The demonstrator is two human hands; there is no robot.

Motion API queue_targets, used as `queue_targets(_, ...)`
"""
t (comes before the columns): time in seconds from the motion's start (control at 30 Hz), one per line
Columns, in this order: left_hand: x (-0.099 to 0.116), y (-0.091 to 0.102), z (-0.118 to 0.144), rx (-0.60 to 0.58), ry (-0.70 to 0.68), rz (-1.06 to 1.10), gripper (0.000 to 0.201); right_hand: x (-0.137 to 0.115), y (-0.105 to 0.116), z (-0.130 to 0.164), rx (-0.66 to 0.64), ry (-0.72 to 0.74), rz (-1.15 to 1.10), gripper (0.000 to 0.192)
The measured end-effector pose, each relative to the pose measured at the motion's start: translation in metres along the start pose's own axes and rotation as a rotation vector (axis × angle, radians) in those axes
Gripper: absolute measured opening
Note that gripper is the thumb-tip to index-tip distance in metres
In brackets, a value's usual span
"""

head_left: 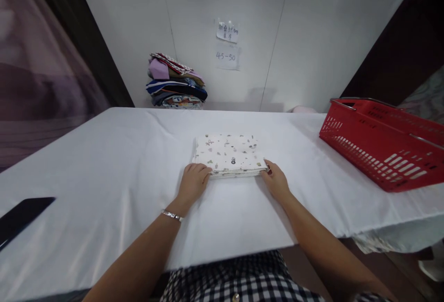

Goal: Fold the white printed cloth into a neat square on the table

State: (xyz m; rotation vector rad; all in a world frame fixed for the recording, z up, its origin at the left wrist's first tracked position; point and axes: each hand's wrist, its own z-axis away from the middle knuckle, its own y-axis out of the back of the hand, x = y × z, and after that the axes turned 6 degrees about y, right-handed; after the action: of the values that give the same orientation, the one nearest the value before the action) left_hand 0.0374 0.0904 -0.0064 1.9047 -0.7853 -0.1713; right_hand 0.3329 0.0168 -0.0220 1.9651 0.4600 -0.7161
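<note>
Head view: two hands, left hand (193,182) and right hand (276,181), touch one folded cloth (229,154), perhaps gripping.

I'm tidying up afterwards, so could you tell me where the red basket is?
In the head view, the red basket sits on the right side of the white table, near its right edge and apart from the folded cloth at the centre.

A red plastic basket (381,142) sits at the white-covered table's (104,163) right edge; folded clothes (175,82) are stacked (many colours) against the wall beneath two paper notes (227,43).
</note>
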Motion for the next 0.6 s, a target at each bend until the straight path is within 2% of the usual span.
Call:
queue_targets(0.27,0.0005,0.0001,-0.0007,0.006,0.007,0.007,0.024,0.0028,-0.002,-0.0029,0.039,-0.019,-0.063,0.042)
queue_targets(0.6,0.0018,0.0015,0.0005,-0.015,0.044,0.025,0.021,0.0039,0.0026,0.0007,-0.024,0.012,0.118,0.036)
